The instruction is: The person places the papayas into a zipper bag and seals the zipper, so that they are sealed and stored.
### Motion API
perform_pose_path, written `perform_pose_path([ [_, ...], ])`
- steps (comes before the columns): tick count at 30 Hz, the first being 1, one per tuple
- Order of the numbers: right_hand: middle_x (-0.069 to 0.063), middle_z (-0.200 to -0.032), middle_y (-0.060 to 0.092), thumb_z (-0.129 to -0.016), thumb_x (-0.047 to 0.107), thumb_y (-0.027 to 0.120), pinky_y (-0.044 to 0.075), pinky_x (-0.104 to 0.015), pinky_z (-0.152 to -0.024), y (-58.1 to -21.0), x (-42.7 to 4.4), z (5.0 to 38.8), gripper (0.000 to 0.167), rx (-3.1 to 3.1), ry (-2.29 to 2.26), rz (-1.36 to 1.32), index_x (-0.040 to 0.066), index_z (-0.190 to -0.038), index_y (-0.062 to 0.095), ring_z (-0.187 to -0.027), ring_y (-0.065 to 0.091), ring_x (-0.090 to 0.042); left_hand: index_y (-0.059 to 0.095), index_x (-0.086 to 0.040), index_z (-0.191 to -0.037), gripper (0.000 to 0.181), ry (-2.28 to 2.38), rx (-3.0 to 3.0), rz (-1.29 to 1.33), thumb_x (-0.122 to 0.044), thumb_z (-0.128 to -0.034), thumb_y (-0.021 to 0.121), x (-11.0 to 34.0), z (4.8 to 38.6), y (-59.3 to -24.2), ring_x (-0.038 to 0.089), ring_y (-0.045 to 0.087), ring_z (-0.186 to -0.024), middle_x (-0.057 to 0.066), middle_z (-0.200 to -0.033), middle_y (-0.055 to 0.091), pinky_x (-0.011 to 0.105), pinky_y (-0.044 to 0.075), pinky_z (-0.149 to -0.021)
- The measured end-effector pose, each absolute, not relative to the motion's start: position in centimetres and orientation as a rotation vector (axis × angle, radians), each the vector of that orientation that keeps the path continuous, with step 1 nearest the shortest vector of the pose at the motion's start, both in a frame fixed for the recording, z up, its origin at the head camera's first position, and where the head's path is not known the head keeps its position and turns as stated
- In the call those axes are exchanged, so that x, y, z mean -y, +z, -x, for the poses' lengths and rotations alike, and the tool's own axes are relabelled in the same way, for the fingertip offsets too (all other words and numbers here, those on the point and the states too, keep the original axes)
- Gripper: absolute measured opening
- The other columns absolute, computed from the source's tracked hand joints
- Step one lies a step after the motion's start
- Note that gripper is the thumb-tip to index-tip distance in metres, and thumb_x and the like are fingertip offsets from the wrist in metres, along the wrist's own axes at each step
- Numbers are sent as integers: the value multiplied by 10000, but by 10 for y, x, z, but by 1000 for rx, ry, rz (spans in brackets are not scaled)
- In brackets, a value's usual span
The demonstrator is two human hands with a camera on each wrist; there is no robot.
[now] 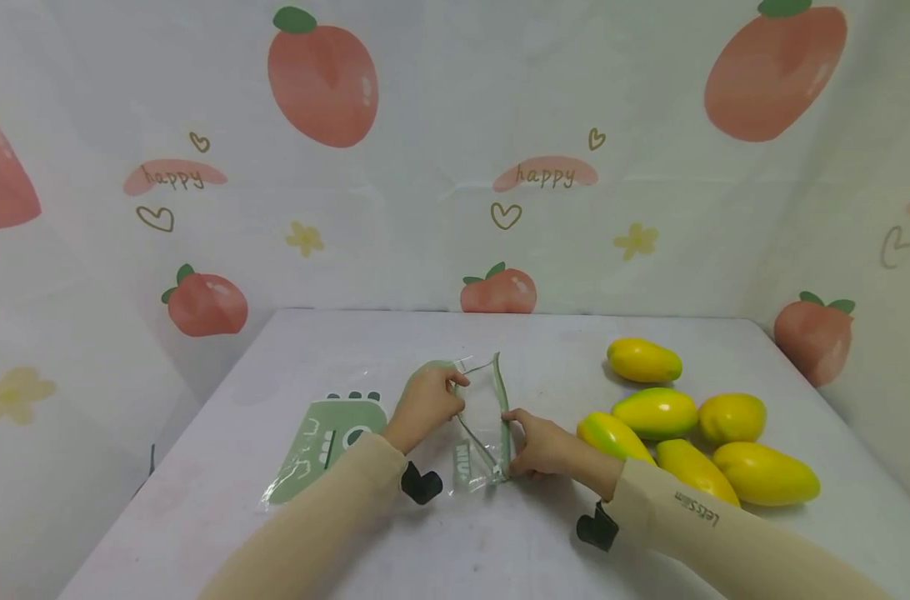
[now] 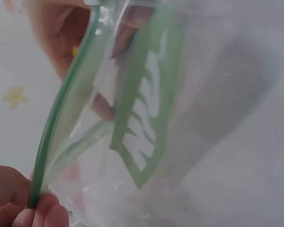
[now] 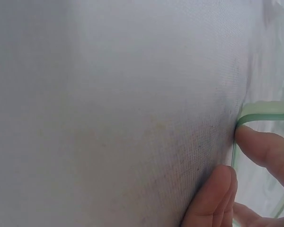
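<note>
A clear plastic zip bag (image 1: 479,433) with green edging stands with its mouth spread between both hands. My left hand (image 1: 427,404) pinches one rim of the mouth; in the left wrist view its fingertips (image 2: 46,212) close on the green zip strip (image 2: 54,120). On the opposite rim, my right hand (image 1: 541,446) holds the green strip low down, with the thumb and fingers on either side in the right wrist view. White lettering on a green patch (image 2: 146,109) shows through the plastic. Left of my left hand lies clear plastic with a green monster print (image 1: 305,458), partly hidden by the sleeve.
Several yellow mangoes (image 1: 656,413) with green tinges lie grouped on the right of the white table (image 1: 200,533), some close behind my right forearm. A fabric backdrop (image 1: 425,217) with printed peaches hangs behind the table and along its sides.
</note>
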State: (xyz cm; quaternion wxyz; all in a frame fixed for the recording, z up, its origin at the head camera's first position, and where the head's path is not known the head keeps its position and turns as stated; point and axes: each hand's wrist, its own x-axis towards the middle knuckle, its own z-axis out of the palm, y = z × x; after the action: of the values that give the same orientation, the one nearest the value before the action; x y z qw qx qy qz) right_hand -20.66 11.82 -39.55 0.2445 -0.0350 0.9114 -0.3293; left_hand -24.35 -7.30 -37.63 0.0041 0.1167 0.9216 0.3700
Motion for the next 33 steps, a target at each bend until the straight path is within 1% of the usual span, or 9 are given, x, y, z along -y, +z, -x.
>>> perform_pose_path([
  [6, -66, -773, 581, -755, 79, 800, 491, -242, -541, -395, -118, 207, 817, -2494, -892, 97, 150, -1454, 385, -593, 532, -167, 709, 15, -1069, 227, 1580, -2524, -249, -30, -850, 671, 77, 244, -368, 101, 596, -572, 65, -741, 631, 249, 562, -579],
  [11, -67, -784, 579, -761, 81, 798, 504, -244, -550, -394, -118, 207, 812, -2490, -889, 90, 148, -1454, 380, -605, 540, -170, 726, -2, -1060, 214, 1758, -2382, -223, -62, -862, 668, 78, 239, -356, 131, 621, -631, 63, -803, 669, 291, 587, -662],
  [14, -73, -799, 575, -762, 76, 796, 505, -247, -547, -393, -118, 206, 812, -2486, -901, 88, 151, -1454, 378, -608, 541, -172, 742, -56, -1036, 221, 1698, -2473, -256, -53, -832, 659, 80, 237, -350, 138, 612, -617, 45, -737, 657, 255, 555, -621],
  [17, -81, -819, 567, -758, 62, 791, 503, -253, -536, -393, -118, 205, 812, -2491, -913, 97, 157, -1454, 383, -600, 540, -174, 745, -140, -999, 258, 1477, -2705, -288, -42, -781, 647, 84, 235, -347, 120, 520, -522, 13, -627, 592, 220, 433, -505],
  [20, -86, -838, 558, -756, 54, 788, 501, -257, -530, -393, -118, 204, 813, -2494, -924, 101, 165, -1455, 389, -593, 536, -174, 735, -186, -971, 299, 1260, -2878, -290, -29, -739, 632, 87, 235, -347, 113, 426, -466, -15, -573, 548, 226, 314, -462],
  [21, -87, -846, 559, -756, 54, 787, 501, -257, -530, -392, -118, 204, 812, -2495, -924, 105, 165, -1455, 389, -590, 535, -172, 733, -187, -967, 299, 1247, -2880, -286, -22, -739, 630, 87, 236, -348, 114, 437, -466, -15, -573, 548, 226, 326, -462],
  [24, -88, -871, 564, -753, 59, 793, 509, -256, -530, -392, -118, 204, 819, -2502, -923, 109, 164, -1456, 388, -580, 538, -169, 729, -143, -991, 269, 1409, -2708, -276, -5, -777, 643, 88, 238, -352, 154, 581, -539, 18, -619, 577, 234, 478, -516],
  [27, -88, -895, 567, -748, 63, 799, 519, -259, -531, -392, -118, 204, 827, -2505, -920, 116, 159, -1458, 384, -571, 545, -169, 715, -89, -1048, 251, 1625, -2460, -249, -1, -816, 674, 90, 240, -358, 192, 672, -648, 42, -677, 588, 295, 582, -631],
  [33, -92, -906, 572, -738, 67, 809, 529, -266, -535, -393, -118, 207, 861, -2489, -910, 119, 170, -1470, 368, -598, 555, -174, 661, -2, -1161, 323, 1841, -2175, -221, 5, -841, 700, 92, 241, -365, 148, 665, -684, 22, -743, 589, 368, 596, -748],
])
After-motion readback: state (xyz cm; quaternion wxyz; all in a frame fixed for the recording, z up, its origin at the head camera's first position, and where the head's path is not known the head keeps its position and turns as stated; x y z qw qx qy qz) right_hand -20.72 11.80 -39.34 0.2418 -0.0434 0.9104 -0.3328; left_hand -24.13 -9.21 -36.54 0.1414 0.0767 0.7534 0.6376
